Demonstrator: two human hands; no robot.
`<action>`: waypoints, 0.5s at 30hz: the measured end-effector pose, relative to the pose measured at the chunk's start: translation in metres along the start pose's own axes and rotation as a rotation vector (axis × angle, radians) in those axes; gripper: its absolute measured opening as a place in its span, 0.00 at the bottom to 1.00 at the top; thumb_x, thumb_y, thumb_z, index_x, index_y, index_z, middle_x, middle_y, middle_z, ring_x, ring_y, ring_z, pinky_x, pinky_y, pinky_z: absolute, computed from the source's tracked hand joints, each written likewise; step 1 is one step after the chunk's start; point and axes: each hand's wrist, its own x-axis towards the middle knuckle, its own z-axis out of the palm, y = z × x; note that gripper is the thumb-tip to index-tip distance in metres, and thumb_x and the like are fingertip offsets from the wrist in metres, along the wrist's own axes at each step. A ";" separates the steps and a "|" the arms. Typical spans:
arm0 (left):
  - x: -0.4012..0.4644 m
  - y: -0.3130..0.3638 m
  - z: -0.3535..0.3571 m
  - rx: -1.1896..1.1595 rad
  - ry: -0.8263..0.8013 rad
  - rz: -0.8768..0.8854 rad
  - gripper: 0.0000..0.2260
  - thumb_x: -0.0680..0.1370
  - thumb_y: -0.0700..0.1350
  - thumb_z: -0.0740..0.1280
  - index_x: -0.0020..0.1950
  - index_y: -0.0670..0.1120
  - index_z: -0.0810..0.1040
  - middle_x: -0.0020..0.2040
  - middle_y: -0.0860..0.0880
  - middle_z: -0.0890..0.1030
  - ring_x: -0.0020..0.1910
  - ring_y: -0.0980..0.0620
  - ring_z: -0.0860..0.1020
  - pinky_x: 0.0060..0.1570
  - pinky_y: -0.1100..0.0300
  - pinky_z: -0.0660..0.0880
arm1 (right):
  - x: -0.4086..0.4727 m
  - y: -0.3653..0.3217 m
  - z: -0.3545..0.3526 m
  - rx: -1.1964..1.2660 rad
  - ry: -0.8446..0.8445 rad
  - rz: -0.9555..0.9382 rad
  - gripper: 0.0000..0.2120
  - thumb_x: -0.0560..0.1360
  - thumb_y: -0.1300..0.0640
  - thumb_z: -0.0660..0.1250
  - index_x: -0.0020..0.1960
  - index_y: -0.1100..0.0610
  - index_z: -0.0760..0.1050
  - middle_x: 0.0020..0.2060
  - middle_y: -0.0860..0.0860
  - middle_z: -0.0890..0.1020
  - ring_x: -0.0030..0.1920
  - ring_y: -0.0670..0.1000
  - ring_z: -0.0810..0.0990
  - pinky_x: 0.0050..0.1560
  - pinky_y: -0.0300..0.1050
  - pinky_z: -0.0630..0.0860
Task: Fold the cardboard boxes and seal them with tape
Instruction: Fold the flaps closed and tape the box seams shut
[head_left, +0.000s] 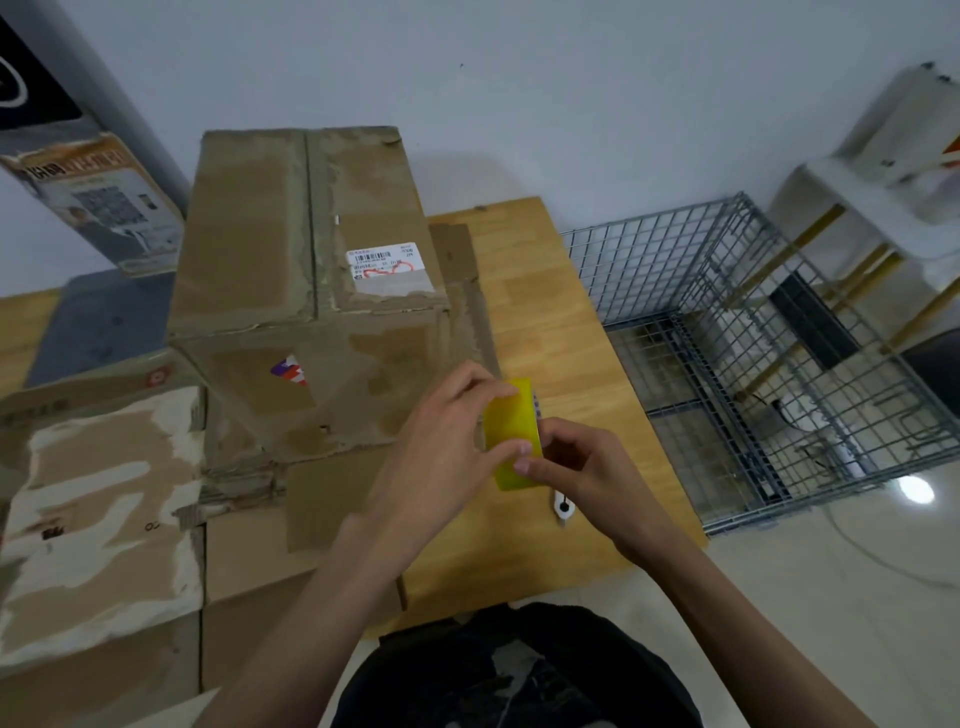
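So right now both hands are on the yellow tape roll (511, 434), held just above the wooden counter (545, 291) at about 5 o'clock from the big cardboard box (311, 270). The left hand (441, 447) has its grip wrapped round the roll from the 9 o'clock side, thumb across the front. The right hand (582, 467) pinches at the roll's lower edge with thumb and fingertip, which to me looks like hunting for the loose end of the tape. Can't actually see a free end, so that's a guess.

The big box stands upright with its top flaps closed along a centre seam, and I can't see fresh tape on that seam. A flattened box (98, 509) with torn white patches lies at 9 o'clock, and a white cutter (562, 506) sits on the counter just below the right hand.

What could go wrong:
- The tape end may tear off in slivers if picked at with a nail, wasting time.
- The box surface is scuffed and peeling from old tape, so new tape might not stick well.
- That cutter is right under the hands, easy to knock off toward the wire cage (753, 364) at 3 o'clock.
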 end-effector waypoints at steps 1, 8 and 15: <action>-0.001 0.002 0.000 0.015 0.015 0.002 0.23 0.69 0.52 0.79 0.61 0.47 0.81 0.54 0.55 0.73 0.54 0.57 0.73 0.54 0.64 0.70 | 0.001 0.000 0.000 -0.005 0.005 -0.005 0.13 0.77 0.55 0.73 0.45 0.66 0.76 0.39 0.68 0.73 0.37 0.61 0.70 0.41 0.51 0.65; -0.003 0.008 -0.002 0.061 0.053 -0.009 0.18 0.69 0.48 0.80 0.57 0.48 0.81 0.52 0.54 0.75 0.52 0.55 0.75 0.49 0.64 0.70 | 0.008 -0.004 0.004 -0.036 0.019 -0.026 0.19 0.75 0.49 0.73 0.45 0.66 0.76 0.41 0.69 0.74 0.40 0.66 0.73 0.42 0.65 0.70; -0.006 0.009 -0.006 0.058 0.065 -0.035 0.15 0.71 0.49 0.78 0.56 0.49 0.81 0.51 0.56 0.73 0.51 0.57 0.75 0.50 0.63 0.73 | 0.012 -0.011 0.008 -0.055 0.016 -0.020 0.18 0.75 0.49 0.73 0.44 0.66 0.77 0.39 0.66 0.75 0.38 0.63 0.73 0.40 0.63 0.71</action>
